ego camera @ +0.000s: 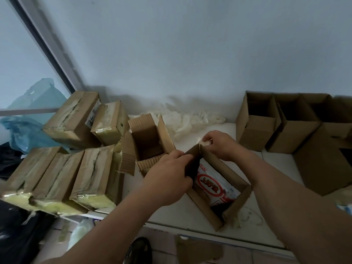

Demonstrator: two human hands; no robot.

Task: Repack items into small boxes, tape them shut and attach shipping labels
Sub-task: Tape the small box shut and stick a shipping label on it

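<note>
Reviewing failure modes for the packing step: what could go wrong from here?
1. The snack packet lies tilted in the open box; folded flaps may pinch it.
2. That box sits near the table's front edge; a push from the left hand might slide it off.
3. The right hand pinches something pale at the box corner, possibly tape; it could stick crooked.
</note>
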